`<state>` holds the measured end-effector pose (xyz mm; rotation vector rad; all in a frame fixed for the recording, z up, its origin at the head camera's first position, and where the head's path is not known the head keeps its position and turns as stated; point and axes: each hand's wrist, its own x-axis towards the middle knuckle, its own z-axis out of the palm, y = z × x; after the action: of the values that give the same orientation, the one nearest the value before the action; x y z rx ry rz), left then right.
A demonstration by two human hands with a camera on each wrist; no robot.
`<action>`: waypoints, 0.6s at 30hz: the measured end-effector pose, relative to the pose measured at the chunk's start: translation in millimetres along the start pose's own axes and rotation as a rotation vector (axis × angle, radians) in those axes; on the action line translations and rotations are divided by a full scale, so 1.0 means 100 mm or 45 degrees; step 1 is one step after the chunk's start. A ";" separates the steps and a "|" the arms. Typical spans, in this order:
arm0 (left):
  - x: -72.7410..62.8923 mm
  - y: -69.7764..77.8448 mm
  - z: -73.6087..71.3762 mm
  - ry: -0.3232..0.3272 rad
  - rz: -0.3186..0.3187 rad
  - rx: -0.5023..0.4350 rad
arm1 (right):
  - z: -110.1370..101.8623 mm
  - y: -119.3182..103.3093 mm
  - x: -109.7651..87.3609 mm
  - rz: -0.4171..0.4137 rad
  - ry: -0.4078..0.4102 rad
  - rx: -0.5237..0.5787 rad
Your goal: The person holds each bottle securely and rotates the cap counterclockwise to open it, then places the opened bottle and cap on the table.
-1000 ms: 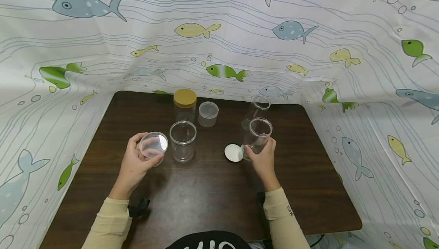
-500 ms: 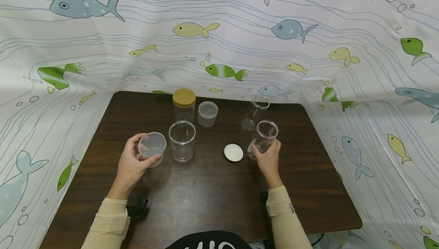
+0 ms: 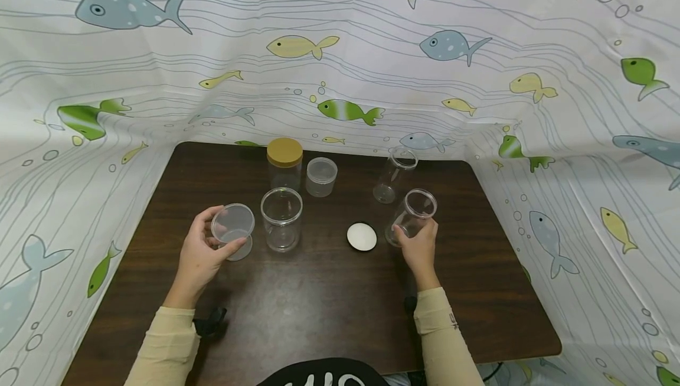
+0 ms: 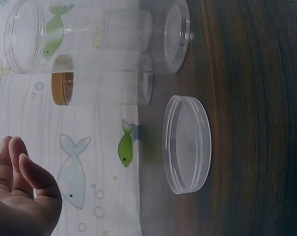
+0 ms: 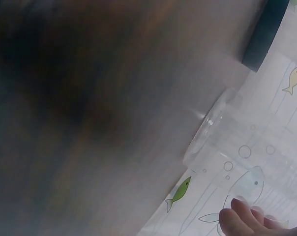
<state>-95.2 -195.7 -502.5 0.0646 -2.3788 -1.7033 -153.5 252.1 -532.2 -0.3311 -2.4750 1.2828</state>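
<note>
My left hand (image 3: 199, 256) pinches a clear round lid (image 3: 232, 221) between thumb and fingers, above the table. Under it, a second clear lid (image 4: 188, 145) lies flat on the wood in the left wrist view. Just right of that hand an uncovered clear jar (image 3: 282, 226) stands upright. My right hand (image 3: 419, 250) grips another clear jar (image 3: 411, 215) around its side, mouth upward; whether its base touches the table I cannot tell. Left of this jar lies a white disc-shaped lid with a black rim (image 3: 362, 236). A taller clear jar (image 3: 393, 179) stands behind it.
At the back left stand a jar with a yellow lid (image 3: 285, 159) and a small lidded clear tub (image 3: 321, 177). The dark wooden table (image 3: 319, 315) is walled in by a fish-print curtain (image 3: 340, 67).
My right hand has moved to the right with its jar, away from the black-rimmed lid. The left hand has shifted slightly left, and its clear lid has changed tilt a little.
</note>
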 end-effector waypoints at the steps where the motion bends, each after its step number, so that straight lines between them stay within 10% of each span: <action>1: 0.00 0.00 0.00 0.003 -0.002 0.010 | 0.00 0.00 0.00 0.007 -0.001 -0.003; 18: 0.03 -0.04 -0.07 0.120 0.066 0.205 | 0.04 -0.03 -0.02 0.045 0.048 0.032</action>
<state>-96.9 -203.7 -504.1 0.1053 -2.4208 -1.4503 -153.6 246.8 -532.9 -0.3909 -2.4295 1.3085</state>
